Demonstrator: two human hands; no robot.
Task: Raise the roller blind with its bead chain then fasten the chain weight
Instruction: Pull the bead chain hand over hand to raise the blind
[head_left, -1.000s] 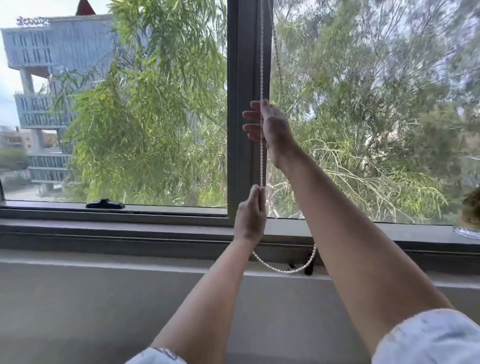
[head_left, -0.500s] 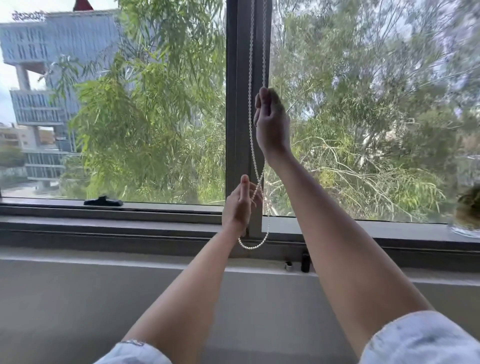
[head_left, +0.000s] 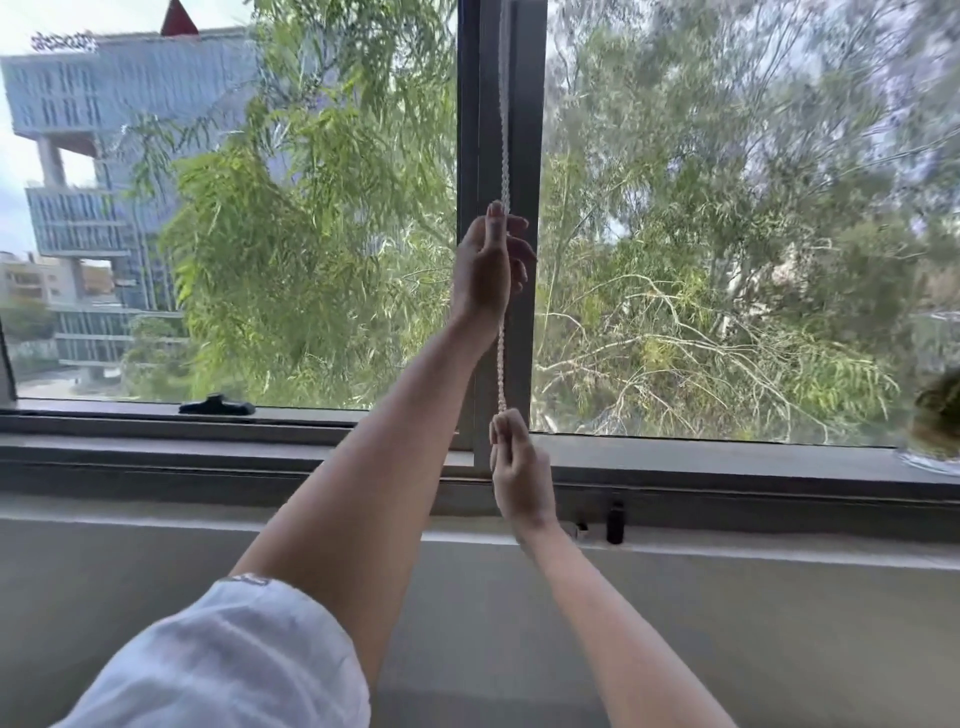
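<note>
The white bead chain (head_left: 501, 364) hangs straight down in front of the dark window mullion (head_left: 519, 130). My left hand (head_left: 485, 265) is up high, thumb and fingertips pinched on the chain, the other fingers loosely curled beside it. My right hand (head_left: 519, 467) is lower, at sill height, closed on the same chain, which runs taut between the two hands. A small black chain holder (head_left: 615, 522) is fixed under the sill, just right of my right hand. The roller blind itself is above the frame, out of view.
A black window handle (head_left: 217, 404) lies on the left frame rail. The grey sill (head_left: 727, 462) runs across, with a plain wall (head_left: 779, 623) below it. A glass vessel with a plant (head_left: 935, 441) sits at the sill's far right edge. Trees and buildings show outside.
The hands have swapped heights: my left hand rose from sill level to a high grip, and my right hand came down to the sill. The hanging loop of chain is no longer visible.
</note>
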